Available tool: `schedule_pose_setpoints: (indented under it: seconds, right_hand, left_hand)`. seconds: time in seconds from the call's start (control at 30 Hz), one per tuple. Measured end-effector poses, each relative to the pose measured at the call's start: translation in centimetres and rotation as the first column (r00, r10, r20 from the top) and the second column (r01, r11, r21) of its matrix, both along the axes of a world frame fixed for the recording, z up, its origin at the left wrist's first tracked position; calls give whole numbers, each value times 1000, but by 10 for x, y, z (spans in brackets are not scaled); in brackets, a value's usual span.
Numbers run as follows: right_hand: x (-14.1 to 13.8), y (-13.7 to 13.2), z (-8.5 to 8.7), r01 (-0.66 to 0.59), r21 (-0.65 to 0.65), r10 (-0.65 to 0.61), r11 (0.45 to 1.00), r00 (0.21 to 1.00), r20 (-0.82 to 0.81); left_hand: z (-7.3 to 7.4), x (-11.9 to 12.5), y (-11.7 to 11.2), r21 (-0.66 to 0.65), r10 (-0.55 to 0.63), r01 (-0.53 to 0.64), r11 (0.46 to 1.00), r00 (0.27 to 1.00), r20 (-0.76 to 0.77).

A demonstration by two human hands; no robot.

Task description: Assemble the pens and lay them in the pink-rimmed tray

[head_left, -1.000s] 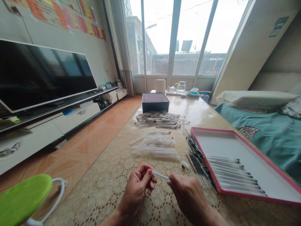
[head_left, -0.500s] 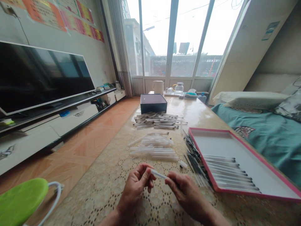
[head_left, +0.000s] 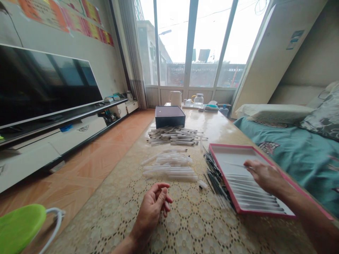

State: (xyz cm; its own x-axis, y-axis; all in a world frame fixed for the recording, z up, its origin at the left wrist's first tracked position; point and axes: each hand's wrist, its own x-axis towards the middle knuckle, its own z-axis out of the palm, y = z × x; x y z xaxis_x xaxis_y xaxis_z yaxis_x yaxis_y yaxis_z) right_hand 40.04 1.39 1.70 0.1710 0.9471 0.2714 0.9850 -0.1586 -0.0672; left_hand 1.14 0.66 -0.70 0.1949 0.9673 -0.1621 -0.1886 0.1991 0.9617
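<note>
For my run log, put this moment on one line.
right hand: pinching pen over pink-rimmed tray | left hand: loosely curled, no pen visible | tray: row of pens inside

Pink-rimmed white tray (head_left: 233,154), black-tipped pens (head_left: 251,192), beige flower-patterned tabletop (head_left: 194,224)

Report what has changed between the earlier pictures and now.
The right hand has swung right and forward, carrying the slim whitish pen over the shallow, pink-rimmed white tray. The left hand has let go of the pen and stays where it was, fingers loosely curled. The pile of translucent plastic tubes, the heap of dark-tipped pens and the dark blue box stayed put.
</note>
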Motion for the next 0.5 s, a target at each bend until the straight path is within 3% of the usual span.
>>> schedule_pose_setpoints:
  seconds: [0.1, 0.27, 0.4, 0.5]
  right_hand:
    - [15, 18, -17, -47, -102, 49, 994, 999, 22]
    - [17, 26, -31, -84, -141, 84, 987, 996, -1]
    - [14, 25, -28, -92, -126, 91, 988, 996, -10]
    - [-8, 25, -15, -96, -77, 96, 992, 995, -10]
  left_hand:
    - [2, 0, -1, -1, 12, -12, 1000, 1000, -12]
    - [2, 0, -1, -9, 17, -17, 1000, 1000, -10]
    - [1, -1, 0, -2, -2, 2, 1000, 1000, -14]
    - [1, -1, -1, 0, -7, 7, 1000, 1000, -11]
